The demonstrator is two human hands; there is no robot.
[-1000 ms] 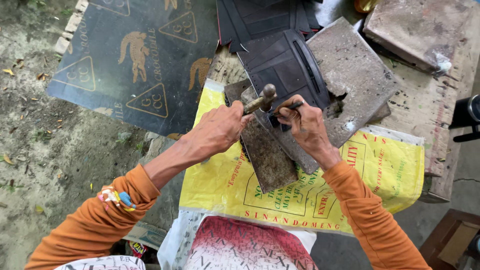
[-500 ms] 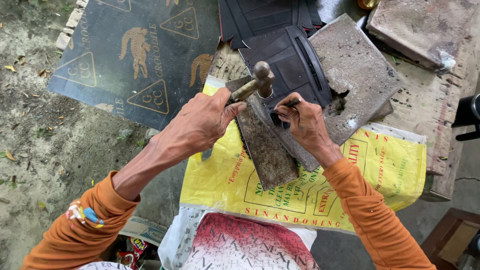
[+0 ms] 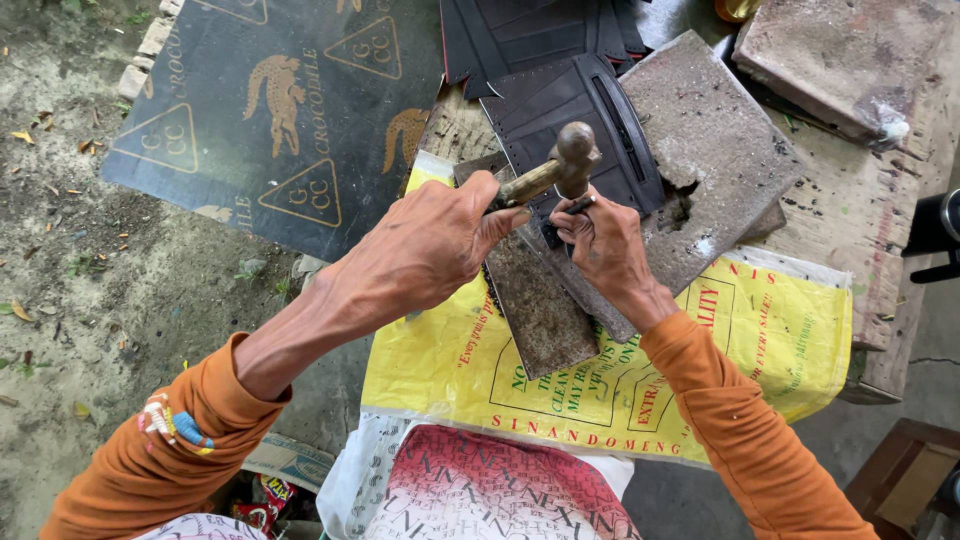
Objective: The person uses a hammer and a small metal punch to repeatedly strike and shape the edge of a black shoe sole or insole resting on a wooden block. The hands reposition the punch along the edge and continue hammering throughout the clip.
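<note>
— What lies around your bench?

— To your left, a dark rubber sheet with gold crocodile prints covers the dirt ground. A yellow printed sack is spread beneath your work.

— And further off?

— A reddish stone slab sits on the wooden bench at upper right. A red-and-white patterned cloth is nearest you.

Soft, even daylight lit the scene brightly, with no single source showing and only faint, diffuse shadows under the forearms. No harsh glare appeared, though the yellow sack looked vivid and slightly shiny. Focus stayed sharp across the middle, while the hammer head was mildly blurred and the edges bowed from the wide lens.
</note>
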